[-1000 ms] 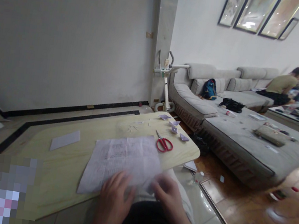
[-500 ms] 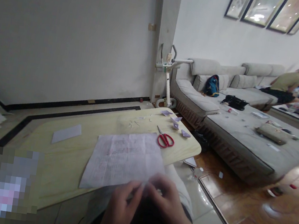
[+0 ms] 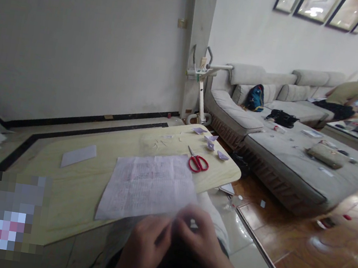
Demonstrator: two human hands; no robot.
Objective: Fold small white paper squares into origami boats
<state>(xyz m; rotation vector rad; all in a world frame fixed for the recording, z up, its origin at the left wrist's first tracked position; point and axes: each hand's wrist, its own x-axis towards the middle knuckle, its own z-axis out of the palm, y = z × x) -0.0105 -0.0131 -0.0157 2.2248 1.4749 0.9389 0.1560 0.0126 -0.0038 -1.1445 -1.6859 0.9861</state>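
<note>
Just beyond the table's near edge, my left hand (image 3: 147, 240) and my right hand (image 3: 196, 232) meet over my lap, fingers pinched together. What they grip is mostly hidden; a small whitish bit (image 3: 193, 224) shows at my right hand's fingers. In front of them lies a large creased printed sheet (image 3: 148, 187) on the pale table (image 3: 39, 203). Red-handled scissors (image 3: 198, 163) rest at the sheet's far right corner, blades pointing away. Several small folded purplish paper pieces (image 3: 210, 146) sit along the table's right end.
A smaller white sheet (image 3: 79, 156) lies at the table's left, and thin paper scraps (image 3: 159, 142) at its far side. Right of the table stand a bottle (image 3: 235, 200) and a grey sofa (image 3: 286, 175). Farther off, a person (image 3: 347, 93) sits bent forward.
The view has tilted slightly down. My hands stay together with fingers pinched, their pose shifted a little; the things on the table have not moved.
</note>
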